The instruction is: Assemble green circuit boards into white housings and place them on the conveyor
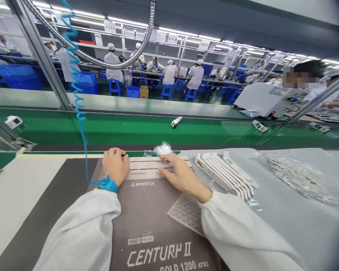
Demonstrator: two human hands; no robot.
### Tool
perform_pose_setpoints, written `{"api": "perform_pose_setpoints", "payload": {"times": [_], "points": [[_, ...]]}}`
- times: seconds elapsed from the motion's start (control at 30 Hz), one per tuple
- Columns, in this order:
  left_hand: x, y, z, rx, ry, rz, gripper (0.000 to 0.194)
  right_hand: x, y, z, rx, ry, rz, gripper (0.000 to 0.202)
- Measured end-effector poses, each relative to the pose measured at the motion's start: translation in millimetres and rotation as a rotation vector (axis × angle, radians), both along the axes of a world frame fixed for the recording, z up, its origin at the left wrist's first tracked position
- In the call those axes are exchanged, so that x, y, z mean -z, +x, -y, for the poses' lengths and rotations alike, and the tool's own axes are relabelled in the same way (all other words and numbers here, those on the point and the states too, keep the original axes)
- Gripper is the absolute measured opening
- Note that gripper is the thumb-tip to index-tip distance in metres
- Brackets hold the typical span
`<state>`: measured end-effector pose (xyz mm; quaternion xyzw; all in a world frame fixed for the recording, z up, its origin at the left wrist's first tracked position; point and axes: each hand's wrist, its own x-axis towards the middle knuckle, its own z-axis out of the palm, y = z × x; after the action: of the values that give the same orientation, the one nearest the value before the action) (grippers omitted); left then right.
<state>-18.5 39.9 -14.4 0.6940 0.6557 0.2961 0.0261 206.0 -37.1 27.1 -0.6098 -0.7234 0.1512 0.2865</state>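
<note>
Cardboard (pixel 152 210), printed with MONTECH and CENTURY II, lies on the tabletop (pixel 288 233) directly before the person, with a pale lined band (pixel 147 164) across its far end. The left hand (pixel 113 165) rests at the band's left end, fingers together and curled down, thumb alongside; whether it has hold of anything beneath I cannot tell. The right hand (pixel 183 177) is loosely spread, a clear gap between thumb and forefinger over the band's right part, with nothing visibly pinched; contact there is too fine to judge. Working here well would, I judge, mean letting the left hand steady that end with light, even pressure while the right feels along the lines with its fingertips (keeping the blue cord (pixel 79 101) and wrist strap (pixel 109 183) from dragging over the print), its sleeve well off the slender white pieces (pixel 226 175) just to the right. As for direction, the cardboard's large lettering reads upright to the person, though the small MONTECH on the band is turned about. Its visible length runs from the body away towards the green belt (pixel 135 130), near end out of frame; the band's long axis lies crosswise, left to right.
</note>
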Motion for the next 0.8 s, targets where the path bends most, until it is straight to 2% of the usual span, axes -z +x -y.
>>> {"api": "perform_pose_setpoints", "payload": {"times": [0.1, 0.2, 0.4, 0.6, 0.8], "points": [[0.6, 1, 1, 0.000, 0.011, 0.005, 0.018, 24.8, -25, -10, 0.021, 0.114, -0.033, 0.021], [1.8, 2, 1, -0.001, 0.030, 0.003, 0.017, 37.2, -30, -12, 0.004, 0.192, -0.053, 0.015], [2.0, 3, 3, -0.005, 0.028, 0.003, 0.016, 37.0, -20, -8, -0.064, 0.187, -0.121, 0.014], [0.7, 4, 4, 0.007, -0.013, 0.035, 0.016, 37.4, -19, -7, -0.066, 0.153, -0.097, 0.016], [1.4, 3, 3, 0.012, 0.021, 0.041, 0.014, 34.8, -20, -6, -0.064, 0.143, -0.112, 0.015]]}}
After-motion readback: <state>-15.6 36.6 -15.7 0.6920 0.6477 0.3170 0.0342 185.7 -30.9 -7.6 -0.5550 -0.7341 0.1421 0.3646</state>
